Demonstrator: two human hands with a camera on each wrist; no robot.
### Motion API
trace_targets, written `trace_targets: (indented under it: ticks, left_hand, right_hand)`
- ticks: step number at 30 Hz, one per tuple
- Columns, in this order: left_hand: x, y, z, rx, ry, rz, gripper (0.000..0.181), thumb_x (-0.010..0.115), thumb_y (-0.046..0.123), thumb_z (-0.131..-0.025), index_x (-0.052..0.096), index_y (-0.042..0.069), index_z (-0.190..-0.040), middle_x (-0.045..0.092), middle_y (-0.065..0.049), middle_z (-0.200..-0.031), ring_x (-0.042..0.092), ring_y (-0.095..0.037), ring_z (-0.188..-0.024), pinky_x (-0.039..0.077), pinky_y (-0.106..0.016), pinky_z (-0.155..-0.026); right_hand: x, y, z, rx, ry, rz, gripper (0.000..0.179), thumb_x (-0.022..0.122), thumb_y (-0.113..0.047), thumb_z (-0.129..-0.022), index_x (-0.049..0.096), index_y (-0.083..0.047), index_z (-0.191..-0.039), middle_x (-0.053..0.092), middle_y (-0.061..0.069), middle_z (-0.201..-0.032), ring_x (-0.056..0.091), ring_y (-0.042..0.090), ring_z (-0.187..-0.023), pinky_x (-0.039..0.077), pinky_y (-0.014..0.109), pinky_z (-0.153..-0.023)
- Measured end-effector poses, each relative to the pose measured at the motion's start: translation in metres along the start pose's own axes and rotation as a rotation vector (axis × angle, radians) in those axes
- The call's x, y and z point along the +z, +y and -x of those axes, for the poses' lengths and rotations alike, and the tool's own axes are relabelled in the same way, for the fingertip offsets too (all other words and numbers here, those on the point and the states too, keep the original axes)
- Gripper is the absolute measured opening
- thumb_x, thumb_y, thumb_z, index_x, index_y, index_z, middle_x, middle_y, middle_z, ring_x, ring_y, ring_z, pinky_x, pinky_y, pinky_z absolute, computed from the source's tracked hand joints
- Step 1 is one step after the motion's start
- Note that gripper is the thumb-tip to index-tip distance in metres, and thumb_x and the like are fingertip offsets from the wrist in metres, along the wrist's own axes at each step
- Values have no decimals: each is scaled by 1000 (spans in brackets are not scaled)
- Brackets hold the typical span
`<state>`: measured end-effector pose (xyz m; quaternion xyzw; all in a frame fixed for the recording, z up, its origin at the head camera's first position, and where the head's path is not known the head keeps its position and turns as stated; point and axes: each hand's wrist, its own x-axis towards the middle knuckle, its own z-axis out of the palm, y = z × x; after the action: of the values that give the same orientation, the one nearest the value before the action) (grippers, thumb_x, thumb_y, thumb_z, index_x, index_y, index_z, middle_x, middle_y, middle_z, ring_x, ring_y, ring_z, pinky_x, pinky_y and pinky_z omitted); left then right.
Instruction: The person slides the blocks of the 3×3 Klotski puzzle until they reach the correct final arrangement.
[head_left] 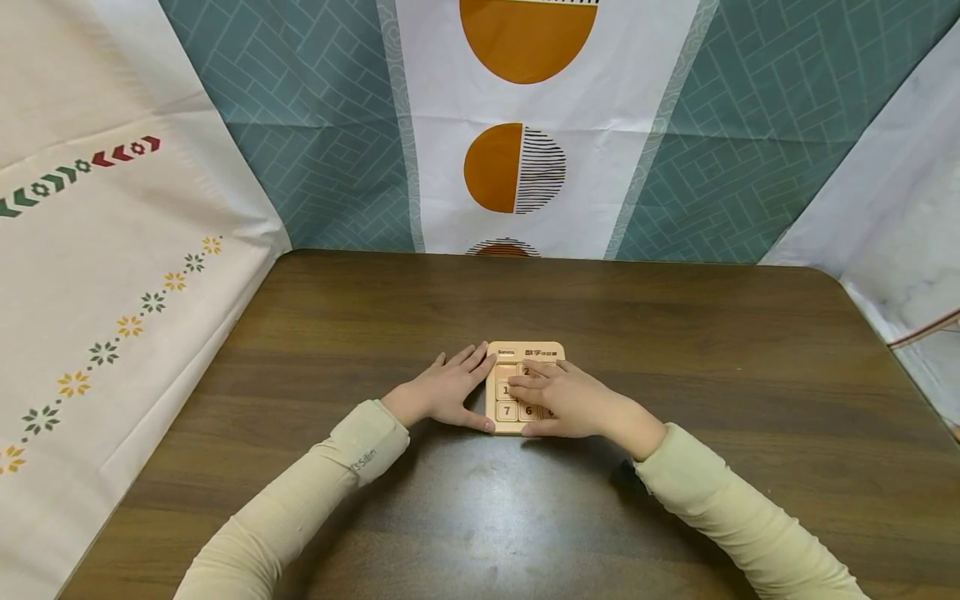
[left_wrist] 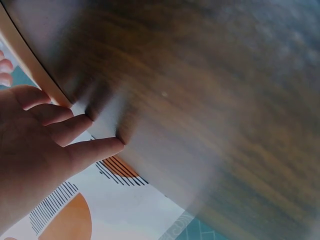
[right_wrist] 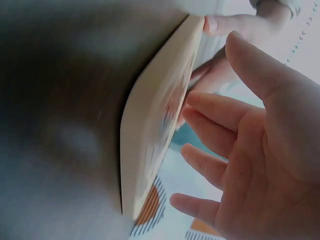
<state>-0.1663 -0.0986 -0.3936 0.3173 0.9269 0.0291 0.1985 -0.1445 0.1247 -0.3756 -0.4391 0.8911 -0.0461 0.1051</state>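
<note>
A light wooden number sliding puzzle [head_left: 517, 346] lies flat on the table, with dark lettering along its top border. Tiles marked 1, 7 [head_left: 507, 411] and 6 [head_left: 528, 412] can be read; the top-left slot shows bare wood. At the puzzle's left side, my left hand [head_left: 450, 392] rests with extended fingers by the upper edge and thumb at the lower corner. My right hand [head_left: 573, 404] reaches over from the right, its spread fingers above the tiles and hiding several of them. In the right wrist view, the fingers [right_wrist: 205, 162] are loosely extended, holding nothing.
The brown wooden table [head_left: 712, 350] has rounded far corners. Behind it hangs a teal and white cloth [head_left: 322, 150] with orange circles. A cream cloth [head_left: 97, 275] with flower patterns borders the left side, and pale cloth [head_left: 900, 167] the right.
</note>
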Motion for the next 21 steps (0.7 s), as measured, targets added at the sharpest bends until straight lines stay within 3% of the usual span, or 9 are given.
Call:
trace_targets:
  ticks: [5,15,21]
  left_hand:
    - [-1,0,0,0,-4,3,104,54,68,-75,9,10,-147,0,-12,-152,4,-28,-138,15,-57,-103]
    - [-1,1,0,-5,-2,15,104,56,68,-74,9,10,-147,1,-11,-152,4,-27,-138,15,-57,-103]
    - [0,0,0,0,1,16,105,55,68,-74,9,10,-147,1,-12,-152,4,-28,-138,15,-57,-102]
  right_hand:
    - [1,-3,-6,-10,-18,34,61,55,-49,-86,48,-11,-134,44,3,-138,28,30,-132,27,56,-98]
    - [-4,9,-20,54,-50,19,66,56,-51,-85,46,-12,-136,42,3,-139,26,30,-133,25,57,-98]
    - [-3,9,-17,37,-35,11,72,57,-55,-82,42,-11,-138,39,4,-141,24,29,-134,23,56,-100]
